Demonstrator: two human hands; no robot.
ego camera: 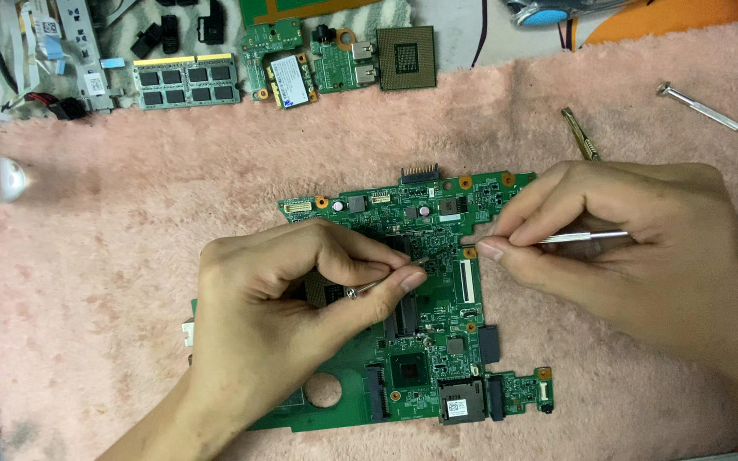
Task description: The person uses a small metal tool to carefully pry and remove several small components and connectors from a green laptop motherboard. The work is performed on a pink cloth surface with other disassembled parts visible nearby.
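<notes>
Pinching a thin metal tool (386, 282), the left hand (288, 307) lies over the green motherboard (437, 341), dense with chips and slots, under both hands on pink cloth (113, 282). Beside it, right hand (634, 248) grips a slim metal probe (578, 237). Beyond them lie a memory module (186, 82) and square processor (406, 58).

The green circuit board (437, 299) at the centre has a matt lacquered face with small shiny metal parts and black plastic sockets. It lies on a pink fluffy cloth (113, 256), rough and fuzzy. The right hand (634, 248) pinches a thin polished metal tool (582, 236); the left hand (301, 299) holds a small metal pin (382, 280). At 2 o'clock lies a glossy steel screwdriver (711, 115). At 12 o'clock, a processor chip (406, 58) looks dull brown.
</notes>
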